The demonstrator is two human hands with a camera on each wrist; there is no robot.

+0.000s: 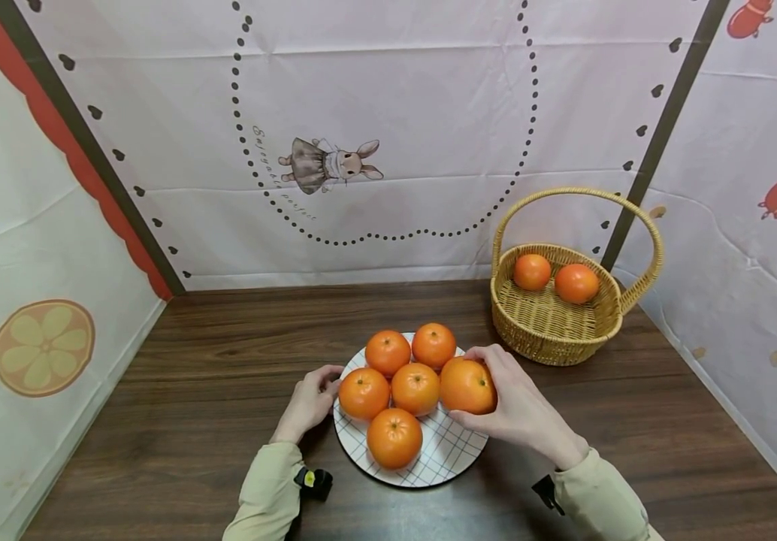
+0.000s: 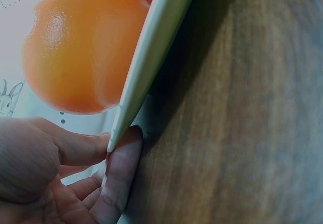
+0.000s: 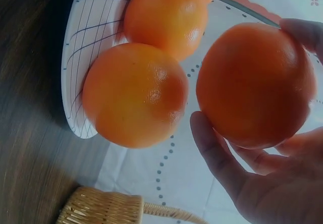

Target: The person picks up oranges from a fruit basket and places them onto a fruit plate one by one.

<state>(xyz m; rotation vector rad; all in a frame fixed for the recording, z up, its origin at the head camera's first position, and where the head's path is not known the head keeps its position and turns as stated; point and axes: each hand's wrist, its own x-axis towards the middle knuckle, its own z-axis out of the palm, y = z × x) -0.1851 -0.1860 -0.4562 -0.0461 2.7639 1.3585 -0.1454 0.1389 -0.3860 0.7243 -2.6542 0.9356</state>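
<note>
My right hand [image 1: 520, 402] grips an orange [image 1: 467, 385] over the right side of a white plate with a grid pattern [image 1: 452, 448]. In the right wrist view the held orange [image 3: 255, 85] is raised off the plate, with thumb and fingers spread around it. Several more oranges [image 1: 415, 388] sit on the plate. At the plate's left edge is my left hand [image 1: 309, 402]. The left wrist view shows its thumb and fingers pinching the plate's rim [image 2: 139, 77], thumb above and fingers beneath, close by another orange [image 2: 83, 47].
A woven basket [image 1: 537, 342] with a tall arched handle stands behind and to the right of the plate. Two oranges [image 1: 576, 283] lie inside, toward its back. The dark wooden table [image 1: 226, 338] meets printed cloth walls [image 1: 429, 113] at the back and sides.
</note>
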